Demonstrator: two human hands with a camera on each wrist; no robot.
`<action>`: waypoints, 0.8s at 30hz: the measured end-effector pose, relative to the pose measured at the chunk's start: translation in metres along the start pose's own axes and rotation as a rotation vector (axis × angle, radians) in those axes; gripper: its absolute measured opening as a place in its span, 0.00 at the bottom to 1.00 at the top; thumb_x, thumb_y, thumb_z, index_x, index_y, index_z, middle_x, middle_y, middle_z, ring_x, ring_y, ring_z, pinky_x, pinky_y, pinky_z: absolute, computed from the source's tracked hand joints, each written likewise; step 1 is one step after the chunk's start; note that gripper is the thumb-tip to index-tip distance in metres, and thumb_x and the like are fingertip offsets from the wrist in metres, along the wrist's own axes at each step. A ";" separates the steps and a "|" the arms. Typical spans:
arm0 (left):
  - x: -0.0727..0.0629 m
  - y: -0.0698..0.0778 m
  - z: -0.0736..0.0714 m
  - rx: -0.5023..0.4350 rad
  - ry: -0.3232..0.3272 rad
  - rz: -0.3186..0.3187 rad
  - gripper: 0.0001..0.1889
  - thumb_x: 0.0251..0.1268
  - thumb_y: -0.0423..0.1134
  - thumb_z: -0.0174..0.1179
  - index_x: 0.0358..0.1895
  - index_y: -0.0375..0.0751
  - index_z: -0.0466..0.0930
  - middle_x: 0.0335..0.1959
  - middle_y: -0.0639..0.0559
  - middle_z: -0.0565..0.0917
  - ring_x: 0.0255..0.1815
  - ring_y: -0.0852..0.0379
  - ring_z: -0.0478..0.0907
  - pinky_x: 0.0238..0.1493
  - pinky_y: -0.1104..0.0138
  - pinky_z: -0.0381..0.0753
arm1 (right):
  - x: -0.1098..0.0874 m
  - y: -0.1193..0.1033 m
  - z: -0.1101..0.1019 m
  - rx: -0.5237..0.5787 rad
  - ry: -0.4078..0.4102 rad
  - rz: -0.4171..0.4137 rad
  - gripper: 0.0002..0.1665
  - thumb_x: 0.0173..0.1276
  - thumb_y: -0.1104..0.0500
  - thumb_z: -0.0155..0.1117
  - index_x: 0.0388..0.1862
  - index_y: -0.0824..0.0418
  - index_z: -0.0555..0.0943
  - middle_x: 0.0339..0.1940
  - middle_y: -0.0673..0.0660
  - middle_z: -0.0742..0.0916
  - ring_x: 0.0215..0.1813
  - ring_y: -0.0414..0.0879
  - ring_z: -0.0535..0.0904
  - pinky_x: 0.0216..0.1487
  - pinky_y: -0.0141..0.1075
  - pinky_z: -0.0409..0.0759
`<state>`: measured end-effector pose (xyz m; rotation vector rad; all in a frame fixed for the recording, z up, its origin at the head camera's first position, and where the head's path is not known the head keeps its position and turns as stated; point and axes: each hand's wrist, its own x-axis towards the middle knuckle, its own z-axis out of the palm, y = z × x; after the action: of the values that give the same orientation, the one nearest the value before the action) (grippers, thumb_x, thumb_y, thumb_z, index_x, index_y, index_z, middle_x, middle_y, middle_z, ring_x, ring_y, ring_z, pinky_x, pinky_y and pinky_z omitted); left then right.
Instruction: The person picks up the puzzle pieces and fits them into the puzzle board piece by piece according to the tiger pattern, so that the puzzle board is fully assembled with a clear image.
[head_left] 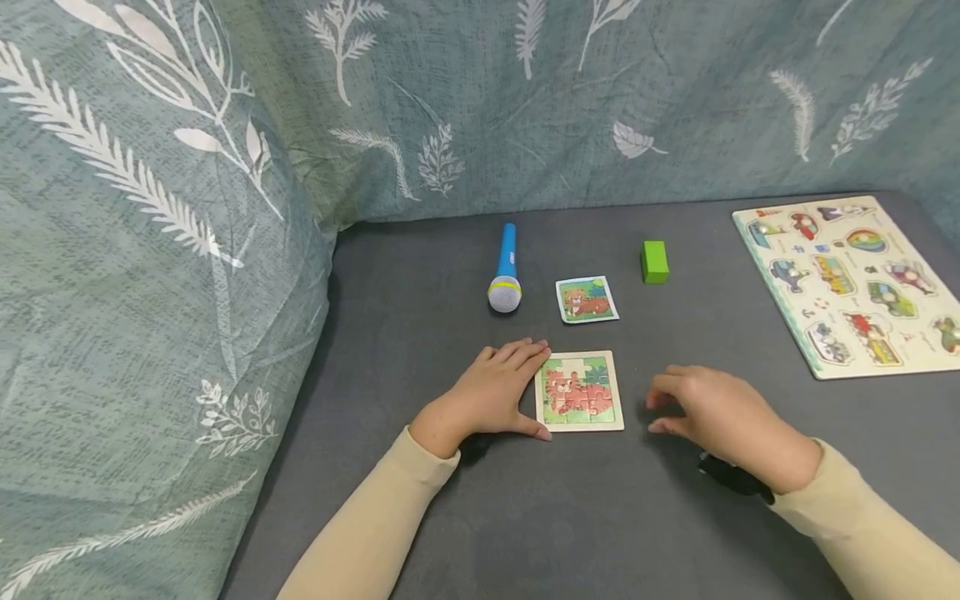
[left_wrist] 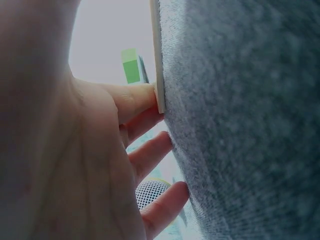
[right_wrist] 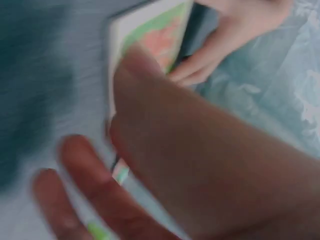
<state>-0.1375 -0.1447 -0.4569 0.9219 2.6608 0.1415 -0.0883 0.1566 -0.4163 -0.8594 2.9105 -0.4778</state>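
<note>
A small square wooden jigsaw puzzle (head_left: 579,392) in a pale frame lies flat, showing a reddish animal on green, with a bare pale patch at its top middle. My left hand (head_left: 497,392) rests at its left edge, thumb by the lower corner and fingers by the upper one; the left wrist view shows fingertips against the thin board edge (left_wrist: 157,60). To the right of the puzzle, my right hand (head_left: 716,421) hovers with loosely bent fingers and nothing visible in them. Behind the puzzle lies a picture card (head_left: 587,300) of a brown animal.
A blue toy microphone (head_left: 506,267) with a silver head lies behind my left hand. A green block (head_left: 655,262) stands farther back to the right. At the far right lies a large wooden peg-style picture board (head_left: 855,283). Leaf-patterned cloth (head_left: 480,108) hangs behind and at the left.
</note>
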 end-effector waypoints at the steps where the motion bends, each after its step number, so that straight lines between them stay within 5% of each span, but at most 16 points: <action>1: -0.001 -0.001 0.000 0.004 0.000 -0.003 0.63 0.54 0.76 0.69 0.86 0.44 0.52 0.86 0.51 0.54 0.85 0.51 0.48 0.75 0.50 0.61 | -0.007 0.006 -0.001 -0.007 -0.046 0.035 0.19 0.50 0.53 0.89 0.30 0.48 0.82 0.31 0.42 0.80 0.30 0.40 0.77 0.29 0.42 0.78; 6: -0.005 -0.005 -0.002 0.001 -0.003 -0.010 0.63 0.55 0.75 0.69 0.86 0.45 0.51 0.86 0.51 0.53 0.85 0.51 0.47 0.76 0.50 0.60 | -0.029 0.023 0.007 0.082 -0.203 0.133 0.22 0.51 0.54 0.88 0.37 0.50 0.82 0.35 0.45 0.77 0.31 0.38 0.73 0.30 0.40 0.75; 12: -0.008 -0.008 -0.004 -0.014 0.001 -0.011 0.63 0.55 0.75 0.69 0.86 0.44 0.52 0.86 0.51 0.54 0.85 0.50 0.48 0.75 0.49 0.61 | -0.032 0.025 0.015 0.189 -0.198 0.121 0.23 0.51 0.64 0.87 0.36 0.51 0.79 0.33 0.45 0.74 0.32 0.35 0.71 0.32 0.36 0.74; 19: -0.006 -0.008 0.000 -0.013 0.003 -0.001 0.63 0.55 0.75 0.69 0.86 0.44 0.51 0.86 0.51 0.53 0.85 0.50 0.47 0.75 0.50 0.61 | -0.041 0.035 0.010 0.169 -0.227 0.110 0.25 0.48 0.57 0.89 0.36 0.50 0.79 0.33 0.44 0.73 0.33 0.37 0.70 0.32 0.37 0.74; 24: -0.006 -0.007 -0.001 -0.011 -0.004 -0.004 0.63 0.55 0.76 0.68 0.86 0.45 0.51 0.86 0.51 0.53 0.85 0.51 0.47 0.75 0.50 0.61 | -0.044 0.037 0.012 0.231 -0.256 0.068 0.25 0.53 0.62 0.87 0.37 0.50 0.76 0.31 0.42 0.75 0.31 0.34 0.70 0.30 0.34 0.72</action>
<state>-0.1373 -0.1544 -0.4559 0.9130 2.6552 0.1529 -0.0691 0.2063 -0.4407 -0.7266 2.5811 -0.6322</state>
